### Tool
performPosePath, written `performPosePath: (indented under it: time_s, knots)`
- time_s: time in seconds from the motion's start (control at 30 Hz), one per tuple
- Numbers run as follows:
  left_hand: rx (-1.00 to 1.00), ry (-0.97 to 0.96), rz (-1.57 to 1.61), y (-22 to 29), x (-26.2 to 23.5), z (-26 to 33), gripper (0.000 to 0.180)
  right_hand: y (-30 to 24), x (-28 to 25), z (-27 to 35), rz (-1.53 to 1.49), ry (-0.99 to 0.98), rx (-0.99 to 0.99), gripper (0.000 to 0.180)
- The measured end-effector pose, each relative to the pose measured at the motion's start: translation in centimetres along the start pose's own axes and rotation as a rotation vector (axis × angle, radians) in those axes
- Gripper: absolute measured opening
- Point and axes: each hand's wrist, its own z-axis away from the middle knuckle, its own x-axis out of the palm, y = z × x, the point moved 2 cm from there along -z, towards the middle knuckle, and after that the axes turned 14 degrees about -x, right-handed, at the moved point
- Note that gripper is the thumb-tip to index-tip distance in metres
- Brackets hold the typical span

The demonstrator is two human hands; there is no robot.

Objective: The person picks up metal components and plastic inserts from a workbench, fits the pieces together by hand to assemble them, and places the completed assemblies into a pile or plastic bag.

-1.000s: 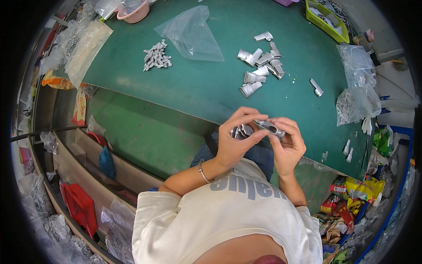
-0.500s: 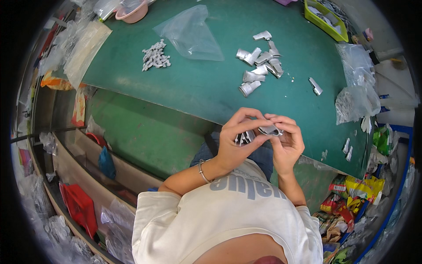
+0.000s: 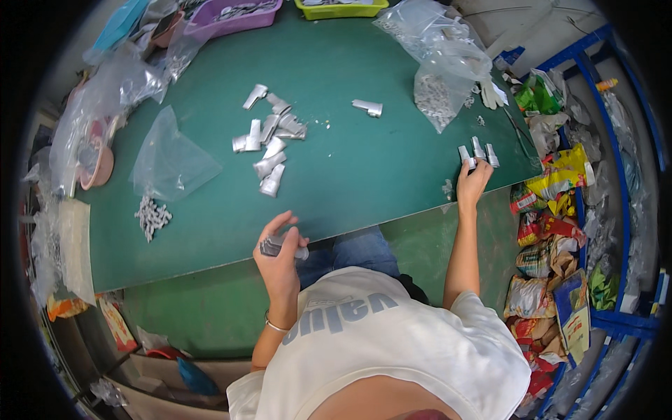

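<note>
My left hand [image 3: 278, 264] is closed round a silver metal piece [image 3: 271, 246] at the table's near edge; what else may lie in its palm is hidden. At the right end of the table, my right hand [image 3: 474, 183] has its fingertips on a silver tapered metal sleeve [image 3: 464, 154], the leftmost of three lying side by side. A heap of similar sleeves [image 3: 271, 128] lies left of centre on the green table [image 3: 336, 178]. One lone sleeve [image 3: 368, 107] rests farther back. Small grey metal parts [image 3: 150, 217] form a pile at the left.
A clear plastic bag [image 3: 171, 157] lies flat beside the grey pile. Filled clear bags [image 3: 437, 87] sit at the back right, near a white glove [image 3: 491, 96]. Purple [image 3: 225, 21] and yellow-green [image 3: 341, 10] trays line the far edge. A blue rack [image 3: 607, 91] stands at the right.
My hands have parted: the right has reached to the table's right end, where three sleeves now lie instead of two. The left still holds metal. The view has turned rightward.
</note>
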Motion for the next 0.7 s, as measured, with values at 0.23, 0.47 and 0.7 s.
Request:
performPosePath:
  time_s: [0.23, 0.47, 0.7]
  knots:
    - [-0.049, -0.020, -0.013, -0.4, 0.2, -0.1, 0.024, -5.4, 0.8, -0.9, -0.112, -0.042, -0.111, 0.042]
    - [-0.158, -0.114, 0.032, -0.5, 0.7, 0.3, 0.018, -18.2, 7.6, -5.0, -0.415, -0.259, -0.493, 0.040]
    - [-0.285, -0.170, 0.185, -1.2, 0.7, -0.6, 0.018, -16.5, 10.3, -4.9, -0.690, -0.366, -0.250, 0.033]
